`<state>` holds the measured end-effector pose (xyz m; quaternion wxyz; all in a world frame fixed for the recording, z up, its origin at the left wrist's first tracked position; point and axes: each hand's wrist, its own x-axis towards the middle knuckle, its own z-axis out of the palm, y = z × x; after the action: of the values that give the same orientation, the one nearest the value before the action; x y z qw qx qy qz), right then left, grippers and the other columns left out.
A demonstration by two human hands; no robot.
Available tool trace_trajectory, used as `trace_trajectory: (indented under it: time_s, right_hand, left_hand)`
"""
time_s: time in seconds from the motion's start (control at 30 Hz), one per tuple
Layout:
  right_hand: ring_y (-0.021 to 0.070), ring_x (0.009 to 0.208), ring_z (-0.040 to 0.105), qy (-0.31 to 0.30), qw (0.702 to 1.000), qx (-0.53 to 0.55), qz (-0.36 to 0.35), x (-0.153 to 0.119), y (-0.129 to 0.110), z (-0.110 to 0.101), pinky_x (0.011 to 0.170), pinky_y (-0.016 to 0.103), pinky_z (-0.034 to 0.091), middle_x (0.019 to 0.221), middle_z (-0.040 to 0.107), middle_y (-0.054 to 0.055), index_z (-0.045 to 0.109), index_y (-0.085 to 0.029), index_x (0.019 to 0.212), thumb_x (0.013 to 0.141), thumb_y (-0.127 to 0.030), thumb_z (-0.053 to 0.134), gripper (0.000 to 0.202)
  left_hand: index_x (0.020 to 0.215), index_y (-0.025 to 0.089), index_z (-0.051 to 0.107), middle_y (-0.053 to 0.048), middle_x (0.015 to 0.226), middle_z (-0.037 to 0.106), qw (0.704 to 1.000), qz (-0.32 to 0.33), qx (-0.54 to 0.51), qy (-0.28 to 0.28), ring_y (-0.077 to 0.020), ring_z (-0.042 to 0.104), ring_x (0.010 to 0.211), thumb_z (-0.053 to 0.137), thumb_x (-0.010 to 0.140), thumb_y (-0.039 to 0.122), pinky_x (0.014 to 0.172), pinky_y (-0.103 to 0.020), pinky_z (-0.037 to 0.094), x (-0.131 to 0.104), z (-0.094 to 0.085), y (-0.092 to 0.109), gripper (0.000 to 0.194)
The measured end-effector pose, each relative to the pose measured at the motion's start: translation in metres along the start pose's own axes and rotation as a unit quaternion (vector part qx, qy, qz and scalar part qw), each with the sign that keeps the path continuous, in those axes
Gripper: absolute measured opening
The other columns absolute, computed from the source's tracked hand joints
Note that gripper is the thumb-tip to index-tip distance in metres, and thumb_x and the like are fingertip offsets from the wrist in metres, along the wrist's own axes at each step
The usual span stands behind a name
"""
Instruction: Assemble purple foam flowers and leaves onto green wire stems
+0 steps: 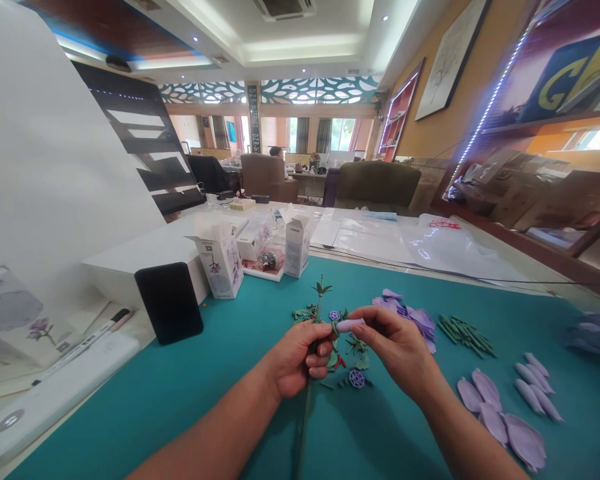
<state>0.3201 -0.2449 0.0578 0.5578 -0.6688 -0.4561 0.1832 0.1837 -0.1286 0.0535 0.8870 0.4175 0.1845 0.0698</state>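
Note:
My left hand [303, 357] is closed around a long green stem [304, 427], which stands nearly upright with a small leafy tip [322, 289] above the fist. Between the thumb and fingers of my right hand [393, 337] is a pale purple bud [350, 325], lying sideways. Its left end meets a green part at my left fingertips; whether they are joined cannot be made out. Behind and below the hands lie green leaves [361, 360], small red pieces and a purple openwork disc [357, 379].
Purple petals [420, 323], green sticks [466, 335], pale buds [534, 383] and large pale petals [525, 440] lie right on the teal mat [220, 400]. A black upright panel [169, 303] and open boxes [223, 267] stand left. A person sits far back.

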Motion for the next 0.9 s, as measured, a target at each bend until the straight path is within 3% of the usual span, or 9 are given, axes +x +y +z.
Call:
trace_trajectory:
  time_s: [0.27,0.47,0.67,0.9]
  right_hand:
    - [0.0176,0.070,0.061,-0.027,0.999,-0.032,-0.012,0.0003,0.0007,-0.0038,0.060,0.027,0.050,0.079,0.071,0.004,0.071,-0.022,0.090,0.076,-0.045,0.065,0.028]
    - [0.0178,0.069,0.061,0.011,1.000,-0.006,0.001,-0.0029,-0.0017,0.0038,0.063,0.029,0.049,0.076,0.070,0.003,0.071,-0.022,0.083,0.073,-0.043,0.066,0.024]
    - [0.0177,0.069,0.061,-0.020,0.999,0.017,0.029,-0.0017,0.0008,0.0057,0.063,0.029,0.050,0.076,0.068,0.003,0.069,-0.020,0.087,0.074,-0.047,0.065,0.029]
    - [0.0161,0.071,0.060,-0.051,0.999,-0.002,0.010,-0.0028,0.0029,0.0044,0.065,0.028,0.049,0.075,0.066,0.002,0.068,-0.020,0.090,0.079,-0.041,0.062,0.025]
  left_hand:
    - [0.069,0.015,0.048,0.009,0.051,0.040,1.000,0.001,0.023,-0.003,-0.0003,0.022,0.037,0.064,0.074,0.029,0.039,-0.016,0.014,-0.0010,0.0021,0.0007,0.022]
    - [0.070,0.015,0.047,0.009,0.052,0.039,1.000,0.010,0.014,0.001,0.0004,0.022,0.037,0.068,0.072,0.031,0.040,-0.017,0.012,-0.0013,0.0022,-0.0013,0.026]
    - [0.071,0.016,0.046,0.009,0.053,0.040,1.000,0.016,0.013,0.012,0.0004,0.022,0.037,0.069,0.070,0.031,0.040,-0.017,0.012,-0.0002,0.0020,-0.0016,0.028]
    - [0.067,0.017,0.044,0.009,0.051,0.039,1.000,0.015,0.025,0.002,0.0005,0.022,0.037,0.069,0.069,0.031,0.039,-0.016,0.011,0.0001,0.0026,-0.0028,0.029]
